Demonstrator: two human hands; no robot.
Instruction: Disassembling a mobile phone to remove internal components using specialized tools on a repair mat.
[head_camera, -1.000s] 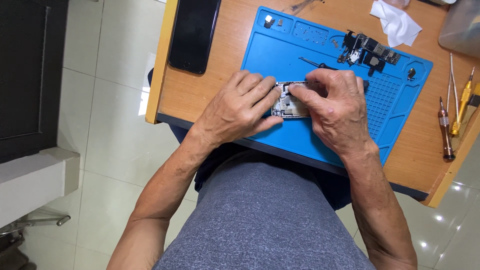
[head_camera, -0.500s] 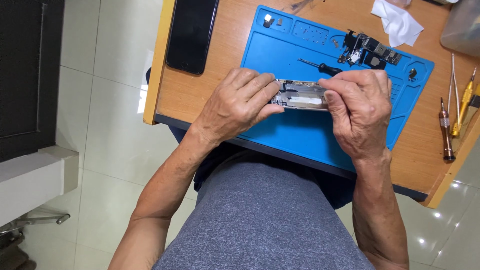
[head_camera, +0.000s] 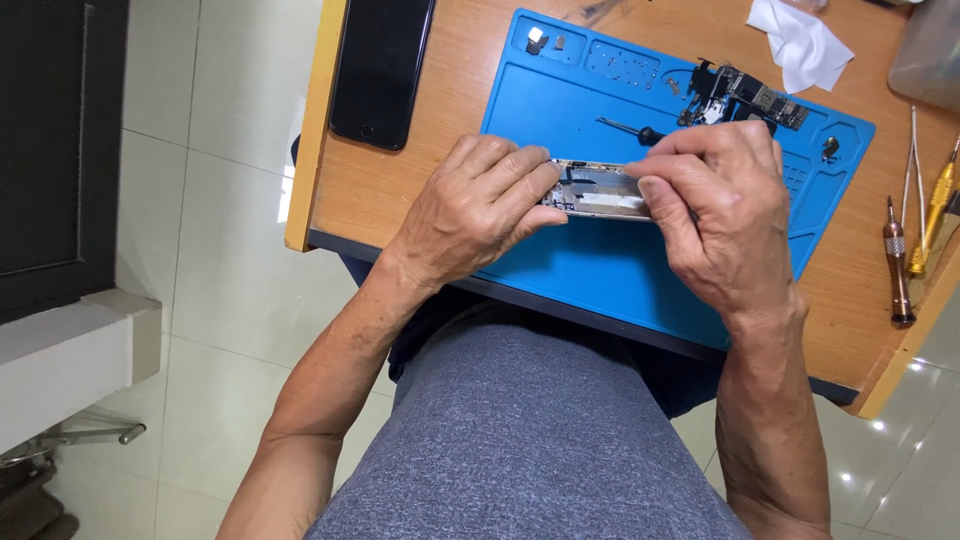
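The left hand (head_camera: 478, 205) curls its fingers around the left end of an opened phone chassis (head_camera: 598, 190), thumb tucked beneath. The right hand (head_camera: 722, 210) grasps the right end, thumb pressed along the near edge and fingers folded over the top. Both hands hold the chassis just above the middle of a blue repair mat (head_camera: 600, 270); its exposed inner parts face up.

Just beyond the hands, a small black-handled screwdriver (head_camera: 630, 129) lies on the mat, and farther right sits a removed circuit board (head_camera: 740, 97). The mat rests on a wooden table (head_camera: 400, 190). A black phone screen (head_camera: 382, 65) lies at far left, a white cloth (head_camera: 800, 45) at far right, and tweezers (head_camera: 912, 165) and brown-handled screwdrivers (head_camera: 897, 262) along the right edge.
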